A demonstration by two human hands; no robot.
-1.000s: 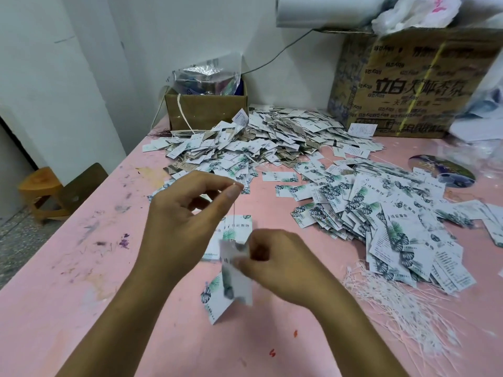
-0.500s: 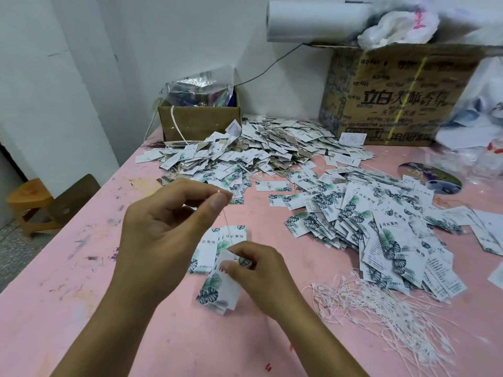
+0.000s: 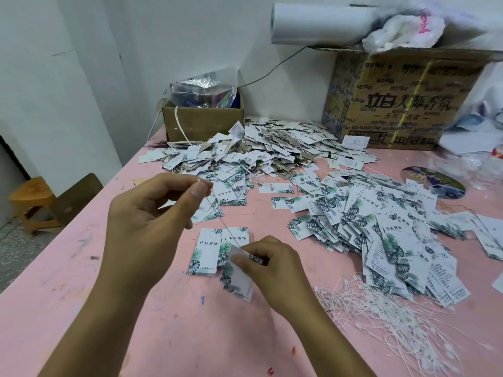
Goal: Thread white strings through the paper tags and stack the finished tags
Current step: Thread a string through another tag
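Note:
My left hand (image 3: pixel 148 227) pinches the end of a thin white string (image 3: pixel 221 223) between thumb and forefinger, raised above the pink table (image 3: pixel 81 281). The string runs taut down to a leaf-printed paper tag (image 3: pixel 236 278), which my right hand (image 3: pixel 272 265) pinches at its top. Just behind that tag, two similar tags (image 3: pixel 215 248) lie side by side on the table. A bundle of loose white strings (image 3: pixel 381 314) lies at the right front. A big heap of leaf-printed tags (image 3: pixel 381 229) spreads to the right.
A second heap of tags with strings (image 3: pixel 258 151) lies further back. Behind it stand a small cardboard box (image 3: pixel 201 123) with plastic bags and a large printed carton (image 3: pixel 402 102) with a white roll on top. A wooden stool (image 3: pixel 30 200) stands left of the table.
My left hand has drawn the string up and out, so it is longer and taut. My right hand has lowered the tag towards the two tags on the table.

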